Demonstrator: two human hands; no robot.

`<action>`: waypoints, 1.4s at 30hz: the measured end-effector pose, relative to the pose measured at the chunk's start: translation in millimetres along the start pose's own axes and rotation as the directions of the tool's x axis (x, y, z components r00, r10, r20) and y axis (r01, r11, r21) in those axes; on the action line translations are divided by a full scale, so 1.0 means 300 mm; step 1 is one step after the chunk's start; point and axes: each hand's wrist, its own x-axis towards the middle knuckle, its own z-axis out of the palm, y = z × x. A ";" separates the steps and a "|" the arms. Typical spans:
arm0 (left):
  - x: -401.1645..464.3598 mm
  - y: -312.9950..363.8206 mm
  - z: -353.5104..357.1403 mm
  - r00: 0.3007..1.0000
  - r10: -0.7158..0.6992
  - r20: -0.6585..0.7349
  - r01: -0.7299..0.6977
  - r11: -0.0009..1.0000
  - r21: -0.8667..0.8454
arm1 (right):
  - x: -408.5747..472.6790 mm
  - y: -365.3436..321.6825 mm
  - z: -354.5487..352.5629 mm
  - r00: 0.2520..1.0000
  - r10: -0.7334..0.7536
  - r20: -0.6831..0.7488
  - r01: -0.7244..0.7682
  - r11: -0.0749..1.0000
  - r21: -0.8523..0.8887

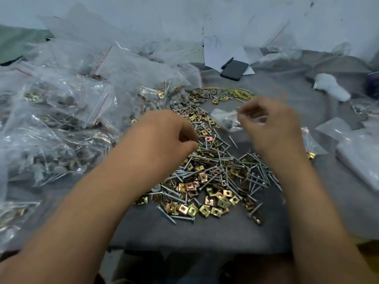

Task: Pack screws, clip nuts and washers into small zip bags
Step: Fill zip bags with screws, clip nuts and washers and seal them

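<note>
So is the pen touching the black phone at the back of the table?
Touching. The head view shows the pen lying across the far left corner of the phone, with its tip overlapping the phone's edge and no gap visible between them.

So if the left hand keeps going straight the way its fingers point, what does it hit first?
Probably the loose pile of screws and clip nuts: the left hand has its curled fingertips right at the pile's near edge. Its height above the pile is unclear.
</note>
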 end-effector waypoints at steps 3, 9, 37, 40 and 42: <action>0.004 0.009 0.021 1.000 0.021 0.013 -0.021 0.999 -0.026 | -0.043 0.034 -0.035 0.993 0.064 0.100 -0.067 0.997 0.029; 0.010 0.003 0.014 0.996 -0.014 -0.090 0.001 0.989 -0.148 | -0.131 0.065 -0.233 0.969 0.187 0.160 -0.205 0.974 0.100; 0.013 0.013 0.037 0.984 -0.030 -0.176 -0.022 0.959 -0.284 | -0.311 0.160 -0.266 0.964 0.211 0.162 -0.166 0.953 -0.255; 0.016 0.010 0.043 0.986 -0.021 -0.163 -0.026 0.958 -0.284 | -0.294 0.158 -0.238 0.972 0.176 0.155 -0.125 0.947 -0.295; 0.016 0.009 0.046 0.989 -0.015 -0.150 -0.028 0.959 -0.281 | -0.286 0.154 -0.229 0.974 0.183 0.137 -0.134 0.943 -0.306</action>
